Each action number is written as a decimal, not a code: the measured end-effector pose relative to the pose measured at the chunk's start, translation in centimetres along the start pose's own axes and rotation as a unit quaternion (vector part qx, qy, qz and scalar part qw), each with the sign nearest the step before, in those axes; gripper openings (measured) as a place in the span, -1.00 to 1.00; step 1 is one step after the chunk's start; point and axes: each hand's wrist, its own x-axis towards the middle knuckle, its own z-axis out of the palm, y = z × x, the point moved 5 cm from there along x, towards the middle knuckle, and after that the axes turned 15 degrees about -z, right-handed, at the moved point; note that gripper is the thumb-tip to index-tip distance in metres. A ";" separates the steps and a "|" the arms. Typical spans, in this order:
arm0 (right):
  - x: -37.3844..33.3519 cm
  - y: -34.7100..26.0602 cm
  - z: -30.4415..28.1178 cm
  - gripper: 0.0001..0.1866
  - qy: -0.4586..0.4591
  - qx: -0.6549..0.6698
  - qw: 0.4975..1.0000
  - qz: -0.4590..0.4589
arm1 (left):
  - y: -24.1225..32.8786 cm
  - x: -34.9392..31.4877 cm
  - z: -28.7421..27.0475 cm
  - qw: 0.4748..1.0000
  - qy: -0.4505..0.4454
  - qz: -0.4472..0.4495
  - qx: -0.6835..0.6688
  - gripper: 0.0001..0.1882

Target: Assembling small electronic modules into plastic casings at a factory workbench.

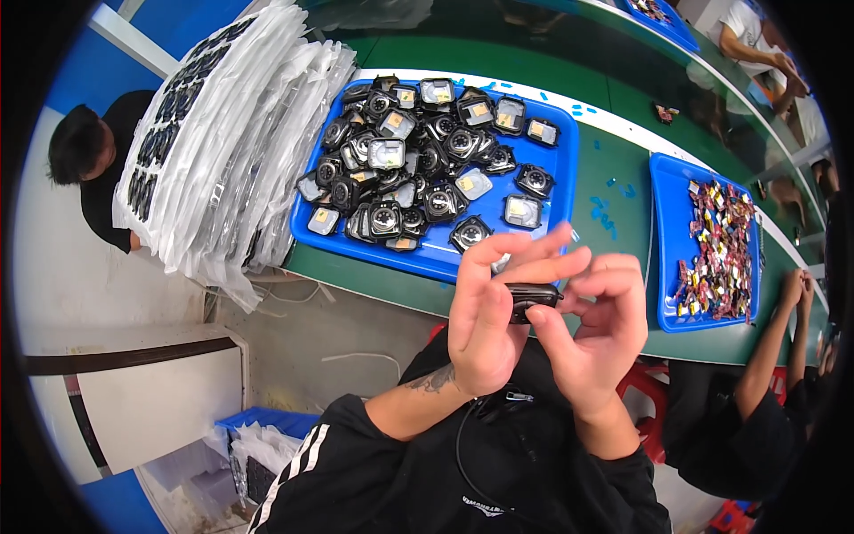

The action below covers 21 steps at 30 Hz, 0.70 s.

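A dark smartwatch case (532,299) is held up in front of my chest, seen nearly edge-on. My left hand (485,334) grips its left end, with the fingers reaching over its far side. From the right, my right hand (600,329) pinches the case, the thumb pressed on the near edge and the other fingers curled behind. Just beyond my hands lies a blue tray (556,200) heaped with similar watch cases (387,153), some showing round sensor backs and others open grey insides. What lies under my left fingers is hidden.
On the left end of the green bench (609,147) stand tall stacks of plastic-wrapped trays (240,133). Another blue tray (663,258) to the right holds small reddish parts (716,254). Blue scraps (603,218) litter the bench between. Co-workers sit at left (111,178) and right (752,392).
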 end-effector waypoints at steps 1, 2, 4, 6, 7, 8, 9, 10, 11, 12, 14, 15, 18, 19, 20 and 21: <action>-0.1 0.1 -0.2 -0.75 0.002 -0.002 1.000 -0.001 | -0.1 0.1 -0.1 1.000 -0.002 -0.001 -0.001 -0.60; -0.6 1.0 -0.1 -0.76 -0.022 0.045 0.996 0.078 | -0.2 0.1 -0.2 1.000 -0.010 0.011 0.015 -0.58; -1.4 1.6 -0.4 -0.81 -0.092 0.060 0.984 0.142 | -0.3 0.2 -0.5 0.999 -0.017 0.023 0.031 -0.56; -1.0 1.2 -0.7 -0.82 -0.096 0.062 0.987 0.115 | -0.1 0.2 -0.5 0.992 -0.053 0.040 0.108 -0.48; -0.9 0.9 -0.8 -0.83 -0.101 0.064 0.989 0.089 | -0.1 0.1 -0.5 0.992 -0.054 0.038 0.106 -0.48; -1.2 1.0 -1.0 -0.85 -0.079 0.060 0.990 0.099 | -0.4 0.0 -0.4 0.996 -0.071 -0.008 0.062 -0.43; -1.2 0.9 -1.1 -0.85 -0.079 0.060 0.990 0.100 | -0.6 0.0 -0.3 0.995 -0.086 -0.053 0.018 -0.39; -1.2 1.0 -1.1 -0.85 -0.082 0.063 0.989 0.108 | -0.7 0.0 -0.2 0.993 -0.098 -0.068 -0.001 -0.32; -1.3 1.0 -1.1 -0.85 -0.085 0.066 0.987 0.117 | -0.5 -0.1 -0.5 0.993 -0.097 -0.068 0.000 -0.32; -1.3 1.0 -1.1 -0.85 -0.085 0.066 0.987 0.118 | -0.3 -0.3 -0.9 0.990 -0.100 -0.082 0.051 -0.32; -1.5 1.1 -1.1 -0.83 -0.062 0.110 0.981 0.148 | -0.3 -0.2 -1.1 0.985 -0.102 -0.096 0.101 -0.33; -1.6 1.2 -1.1 -0.83 -0.062 0.110 0.981 0.149 | -0.2 0.0 -1.0 0.984 -0.106 -0.116 0.081 -0.36; -1.5 1.5 -1.0 -0.80 -0.064 0.151 0.979 0.122 | -0.4 -0.1 -0.9 0.982 -0.111 -0.143 0.049 -0.42; -1.4 1.5 -1.0 -0.79 -0.068 0.143 0.982 0.105 | -0.5 -0.1 -0.8 0.981 -0.114 -0.151 0.038 -0.46; -1.3 1.4 -1.0 -0.78 -0.073 0.134 0.984 0.087 | -0.4 -0.2 -0.6 0.981 -0.114 -0.151 0.037 -0.46; -1.3 1.5 -0.9 -0.78 -0.072 0.133 0.985 0.088 | -0.3 -0.1 -0.6 0.984 -0.080 -0.151 0.052 -0.44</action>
